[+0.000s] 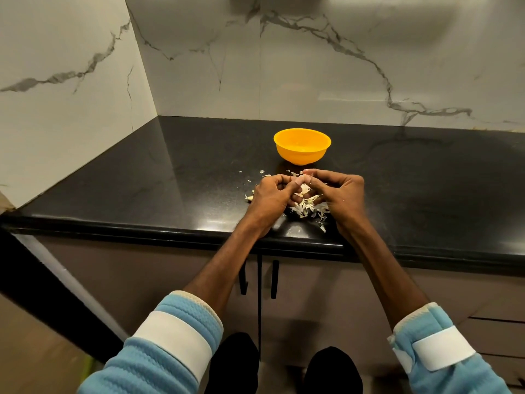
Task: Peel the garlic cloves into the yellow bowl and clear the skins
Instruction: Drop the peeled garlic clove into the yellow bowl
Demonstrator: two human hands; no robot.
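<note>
A yellow bowl (302,145) stands on the black counter, just beyond my hands. My left hand (271,196) and my right hand (339,193) meet above a heap of pale garlic skins (308,208). Their fingertips pinch together on a small garlic clove (305,177), mostly hidden by the fingers. Loose skin flakes (262,173) lie scattered to the left of the heap and toward the bowl. What lies inside the bowl does not show clearly from this angle.
The black counter (170,177) runs into a corner of marble walls (341,66) at the left and back. Its front edge (142,226) lies just below my wrists, with cabinet doors and dark handles (274,278) beneath.
</note>
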